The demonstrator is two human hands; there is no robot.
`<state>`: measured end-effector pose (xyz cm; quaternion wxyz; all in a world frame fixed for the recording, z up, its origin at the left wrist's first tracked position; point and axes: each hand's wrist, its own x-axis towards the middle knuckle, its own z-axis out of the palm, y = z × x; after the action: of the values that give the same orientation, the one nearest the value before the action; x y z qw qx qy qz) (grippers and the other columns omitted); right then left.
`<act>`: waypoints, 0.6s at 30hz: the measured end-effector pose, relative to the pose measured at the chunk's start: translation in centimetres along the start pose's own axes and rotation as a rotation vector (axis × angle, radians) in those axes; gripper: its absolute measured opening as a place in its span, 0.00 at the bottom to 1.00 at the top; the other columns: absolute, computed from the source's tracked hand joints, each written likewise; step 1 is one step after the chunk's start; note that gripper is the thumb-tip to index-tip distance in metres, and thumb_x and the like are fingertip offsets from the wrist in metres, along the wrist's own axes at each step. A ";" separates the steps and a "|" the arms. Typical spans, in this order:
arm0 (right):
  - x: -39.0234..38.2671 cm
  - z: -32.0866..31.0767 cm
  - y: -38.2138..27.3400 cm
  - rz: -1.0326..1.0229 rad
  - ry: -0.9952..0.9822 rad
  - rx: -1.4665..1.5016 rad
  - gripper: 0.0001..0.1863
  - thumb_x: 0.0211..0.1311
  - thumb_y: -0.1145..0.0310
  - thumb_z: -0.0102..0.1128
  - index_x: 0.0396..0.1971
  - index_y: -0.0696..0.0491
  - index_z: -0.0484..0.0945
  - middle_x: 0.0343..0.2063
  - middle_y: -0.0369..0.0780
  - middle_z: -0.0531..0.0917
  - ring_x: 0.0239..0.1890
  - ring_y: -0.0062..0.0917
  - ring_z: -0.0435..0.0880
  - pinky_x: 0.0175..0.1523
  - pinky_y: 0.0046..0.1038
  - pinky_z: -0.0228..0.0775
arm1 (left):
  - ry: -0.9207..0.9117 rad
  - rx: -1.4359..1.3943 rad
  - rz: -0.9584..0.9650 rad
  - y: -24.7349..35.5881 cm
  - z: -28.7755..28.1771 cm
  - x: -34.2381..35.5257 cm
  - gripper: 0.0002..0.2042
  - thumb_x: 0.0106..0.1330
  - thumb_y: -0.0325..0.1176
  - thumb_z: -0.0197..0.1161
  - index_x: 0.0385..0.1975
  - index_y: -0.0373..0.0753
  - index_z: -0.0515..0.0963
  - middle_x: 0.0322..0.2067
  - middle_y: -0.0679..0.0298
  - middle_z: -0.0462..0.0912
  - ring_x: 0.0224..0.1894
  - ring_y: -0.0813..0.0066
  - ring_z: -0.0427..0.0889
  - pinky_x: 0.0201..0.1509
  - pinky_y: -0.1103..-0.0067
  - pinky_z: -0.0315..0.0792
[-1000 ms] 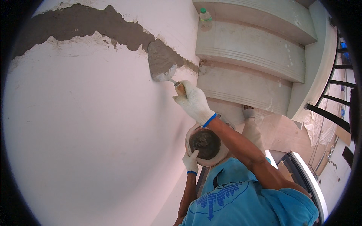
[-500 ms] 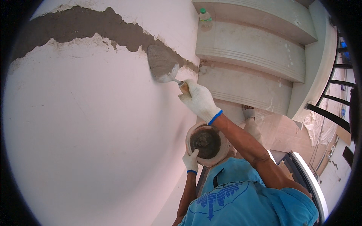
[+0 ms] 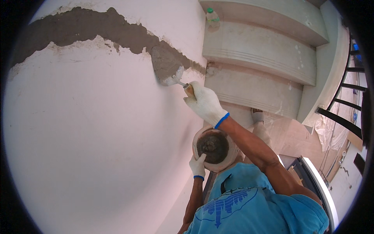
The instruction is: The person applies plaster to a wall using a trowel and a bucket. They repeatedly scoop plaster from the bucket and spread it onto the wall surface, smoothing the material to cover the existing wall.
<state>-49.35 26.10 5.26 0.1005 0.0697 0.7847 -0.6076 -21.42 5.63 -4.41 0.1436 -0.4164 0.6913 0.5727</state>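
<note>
Here, right grip (image 3: 205,103) round trowel (image 3: 166,64), left grip (image 3: 197,166) seemingly holding bucket (image 3: 232,150), green-capped bottle (image 3: 212,17) on stairs (image 3: 257,43).

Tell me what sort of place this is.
Probably a stairwell under construction or repair: pale steps, a black railing, and a rough grey mortar-like band across the white wall.

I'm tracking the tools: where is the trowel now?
The trowel is at upper centre in the head view, held in the right grip, overlapping the grey strip, left of the stairs.
</note>
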 end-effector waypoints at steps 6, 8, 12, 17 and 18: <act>0.1 -0.6 2.2 -0.006 0.014 -0.049 0.18 0.63 0.61 0.66 0.46 0.55 0.75 0.36 0.54 0.86 0.44 0.56 0.85 0.48 0.50 0.76 | 0.018 0.044 -0.008 0.0 0.0 0.3 0.22 0.63 0.29 0.73 0.55 0.26 0.83 0.47 0.58 0.88 0.46 0.70 0.85 0.53 0.73 0.79; 0.0 -0.7 2.0 -0.014 0.010 -0.033 0.18 0.63 0.61 0.66 0.46 0.55 0.74 0.35 0.55 0.86 0.44 0.56 0.85 0.48 0.50 0.76 | 0.022 0.034 -0.010 0.1 0.1 0.2 0.21 0.63 0.30 0.73 0.54 0.25 0.83 0.46 0.58 0.89 0.46 0.70 0.85 0.54 0.73 0.78; 0.6 -0.2 0.8 -0.037 0.007 0.006 0.18 0.64 0.62 0.66 0.46 0.56 0.73 0.35 0.55 0.85 0.43 0.57 0.85 0.47 0.50 0.75 | 0.019 0.006 -0.008 0.0 0.2 -0.1 0.21 0.63 0.30 0.73 0.54 0.25 0.83 0.45 0.59 0.89 0.45 0.71 0.85 0.54 0.73 0.78; 1.6 2.2 1.9 -0.039 0.000 0.115 0.18 0.65 0.63 0.65 0.47 0.58 0.72 0.35 0.56 0.85 0.42 0.57 0.85 0.46 0.49 0.75 | 0.019 0.014 -0.026 0.1 0.4 -0.3 0.21 0.63 0.29 0.73 0.54 0.25 0.83 0.45 0.59 0.88 0.45 0.71 0.85 0.53 0.73 0.78; 1.8 2.7 2.1 -0.021 -0.017 0.139 0.18 0.65 0.63 0.64 0.47 0.58 0.72 0.35 0.56 0.85 0.42 0.57 0.85 0.46 0.49 0.75 | 0.019 0.001 -0.020 -0.2 0.2 -0.2 0.21 0.63 0.30 0.73 0.53 0.26 0.83 0.45 0.59 0.88 0.45 0.71 0.85 0.53 0.73 0.78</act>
<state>-50.38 24.01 2.23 0.0955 0.0632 0.7405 -0.6623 -21.26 5.90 -4.46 0.1432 -0.4286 0.6889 0.5668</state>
